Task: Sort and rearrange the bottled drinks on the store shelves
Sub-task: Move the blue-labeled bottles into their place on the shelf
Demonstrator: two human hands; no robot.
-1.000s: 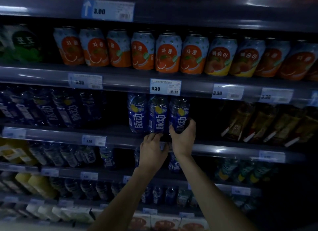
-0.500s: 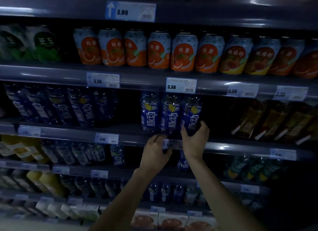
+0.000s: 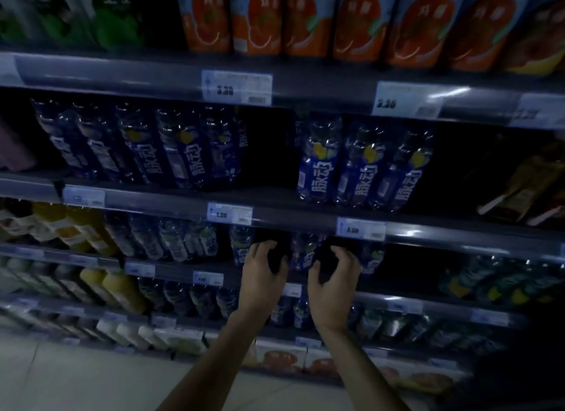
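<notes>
Three blue bottled drinks (image 3: 362, 169) stand together on the middle shelf (image 3: 290, 215), with a dark gap on their left. A larger row of the same blue bottles (image 3: 153, 147) fills that shelf further left. One shelf lower, my left hand (image 3: 260, 273) and my right hand (image 3: 334, 279) are side by side. Each is curled round the dark top of a bottle at the front of that lower shelf. Small blue-labelled bottles (image 3: 241, 248) stand just beside and behind my fingers. The picture is dim and blurred, so the held bottles' labels are hidden.
Orange cans (image 3: 351, 22) and green cans (image 3: 116, 16) line the top shelf. Brown bottles (image 3: 526, 184) lean at the far right. Yellow juice bottles (image 3: 122, 291) stand lower left, boxed drinks (image 3: 281, 358) at the bottom. Price tags (image 3: 237, 86) hang on the shelf rails.
Both hands have dropped from the three blue bottles to the shelf below and closed round dark bottle tops. The view has moved closer and tilted down.
</notes>
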